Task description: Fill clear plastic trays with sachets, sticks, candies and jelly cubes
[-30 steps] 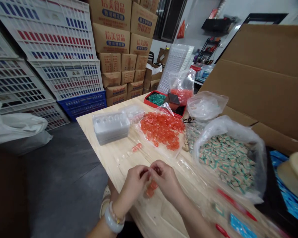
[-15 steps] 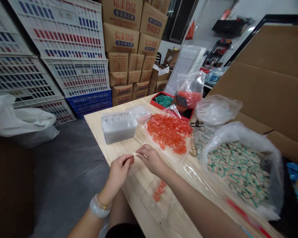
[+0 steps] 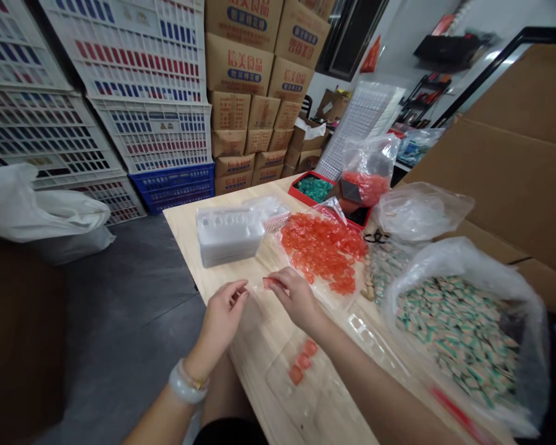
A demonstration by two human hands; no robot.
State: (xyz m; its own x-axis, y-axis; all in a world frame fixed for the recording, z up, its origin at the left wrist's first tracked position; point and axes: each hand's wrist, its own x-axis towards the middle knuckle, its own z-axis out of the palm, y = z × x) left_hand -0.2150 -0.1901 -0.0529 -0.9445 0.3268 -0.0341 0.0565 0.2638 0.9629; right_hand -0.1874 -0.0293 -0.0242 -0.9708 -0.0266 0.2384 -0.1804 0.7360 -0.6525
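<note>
Orange candies [image 3: 303, 361]: three on a clear tray [image 3: 278, 383]; right hand [image 3: 296, 300] grip pinches one, left hand [image 3: 225, 315] grip unclear.

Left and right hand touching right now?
Apart. The head view shows the left hand and right hand with a plain gap between their fingertips, the wooden tabletop showing through it.

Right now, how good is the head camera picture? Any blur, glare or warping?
In the head view, the wide lens bends the stacked plastic crates at the left edge, glare sits on the clear plastic bag, and the red strip at lower right looks smeared. The left hand and right hand look reasonably clear.
</note>
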